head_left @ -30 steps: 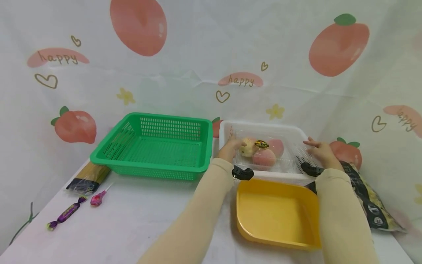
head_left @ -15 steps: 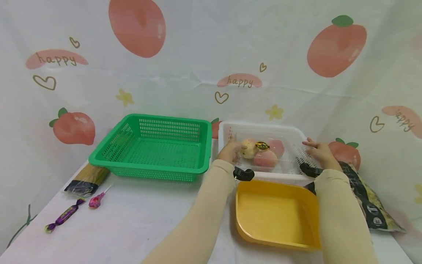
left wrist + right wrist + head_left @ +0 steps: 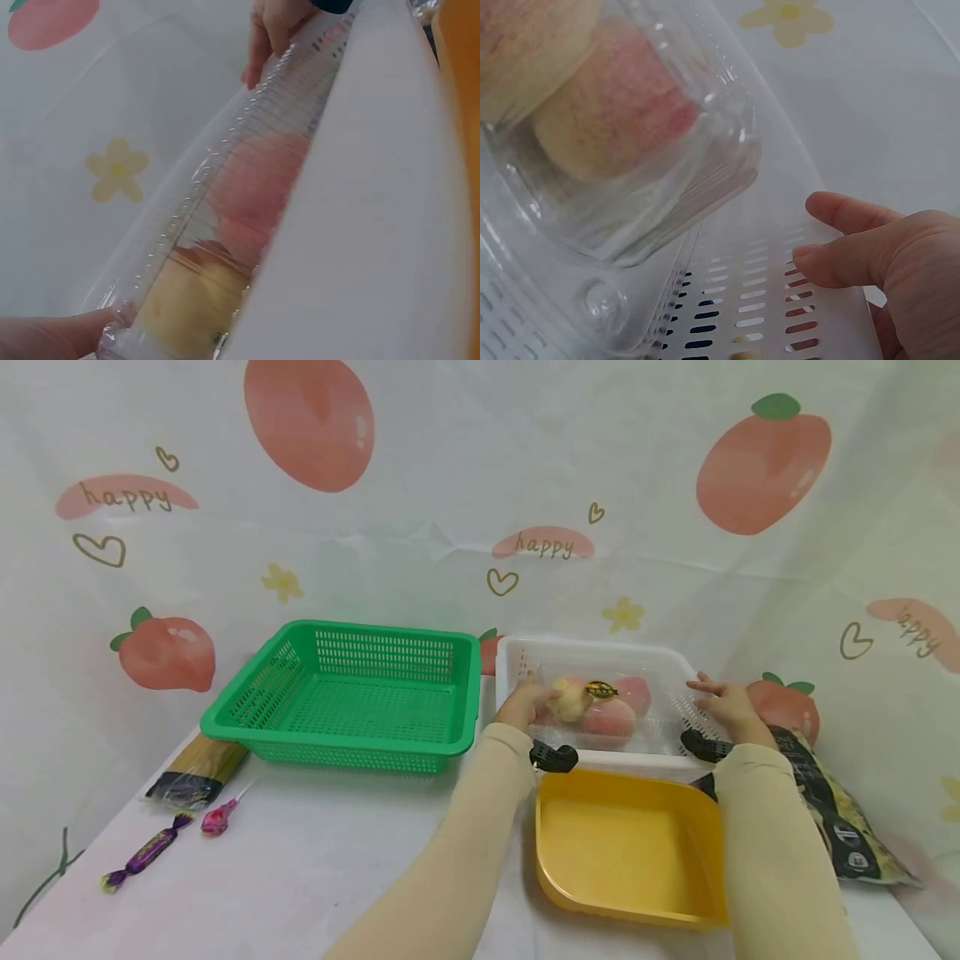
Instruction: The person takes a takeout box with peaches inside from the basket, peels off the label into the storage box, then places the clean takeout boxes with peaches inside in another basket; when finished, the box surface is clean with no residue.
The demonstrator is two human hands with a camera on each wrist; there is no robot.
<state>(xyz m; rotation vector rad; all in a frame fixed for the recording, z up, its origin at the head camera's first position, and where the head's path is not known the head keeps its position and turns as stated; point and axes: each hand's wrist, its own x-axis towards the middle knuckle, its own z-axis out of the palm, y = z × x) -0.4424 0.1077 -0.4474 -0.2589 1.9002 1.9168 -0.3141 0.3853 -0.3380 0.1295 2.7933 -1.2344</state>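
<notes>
A clear plastic box (image 3: 602, 690) of several peaches stands tilted inside a white slotted basket (image 3: 592, 650) in the head view. My left hand (image 3: 523, 703) holds the left end of this box; in the left wrist view only part of that hand (image 3: 56, 334) shows, against the box's corner. My right hand (image 3: 731, 708) grips the basket's right wall. Close up in the right wrist view, thumb and finger of the right hand (image 3: 907, 262) lie at the basket's rim, and other fingers show through the slots. The box's right end (image 3: 682, 202) is apart from the right hand.
A yellow basin (image 3: 630, 847) stands in front of the white basket. To the left is a green basket (image 3: 345, 739), with a packet of thin sticks (image 3: 198, 768), a lollipop (image 3: 217, 818) and a purple wrapped candy (image 3: 148, 853). A black bag (image 3: 840, 818) lies at right.
The peach box has shifted slightly to the right inside the white basket, with its tilt a little changed. Both hands keep nearly the same places.
</notes>
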